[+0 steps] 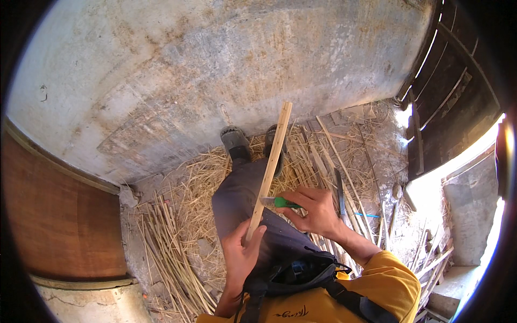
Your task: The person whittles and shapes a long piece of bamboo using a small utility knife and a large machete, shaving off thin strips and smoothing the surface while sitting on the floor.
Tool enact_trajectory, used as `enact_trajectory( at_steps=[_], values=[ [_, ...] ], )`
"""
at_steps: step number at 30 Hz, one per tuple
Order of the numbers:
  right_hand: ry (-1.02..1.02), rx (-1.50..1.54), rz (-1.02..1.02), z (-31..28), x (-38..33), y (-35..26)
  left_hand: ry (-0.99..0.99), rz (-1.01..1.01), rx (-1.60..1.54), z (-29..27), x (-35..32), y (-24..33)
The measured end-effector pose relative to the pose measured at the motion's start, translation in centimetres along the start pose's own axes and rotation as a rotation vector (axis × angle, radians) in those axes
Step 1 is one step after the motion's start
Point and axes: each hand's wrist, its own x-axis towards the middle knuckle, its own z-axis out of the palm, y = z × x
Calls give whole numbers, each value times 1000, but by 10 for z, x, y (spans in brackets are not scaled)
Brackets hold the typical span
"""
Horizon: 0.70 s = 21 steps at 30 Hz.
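Observation:
My left hand (241, 252) is closed round the lower end of a narrow, pale wooden strip (275, 149), which slants up and away over my legs. In my right hand (311, 209) is a green-handled utility knife (283, 202). Its short blade meets the right edge of the strip, a little above my left hand. The fingers of my right hand wrap the handle and hide part of it.
Shavings (202, 183) cover the floor round my shoes (235, 141). A bundle of thin strips (171, 253) lies at the left, with longer sticks (344, 161) at the right beside a dark long blade (340, 192). A stained wall (242, 70) rises ahead; a brown wooden panel (64, 215) stands left.

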Motion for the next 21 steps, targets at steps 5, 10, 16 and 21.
enact_trajectory(
  at_steps=[5,10,16,21],
  values=[
    [-19,15,19,1,-2,-3,-16,-64,-43,0,-1,4],
    [-7,28,44,-1,1,-3,-23,-4,-66,1,-1,1],
    [2,17,38,-5,5,-2,-37,-22,-82,0,-2,4],
    [3,1,44,-4,6,-1,-22,-32,-74,0,-3,5]
  ],
)
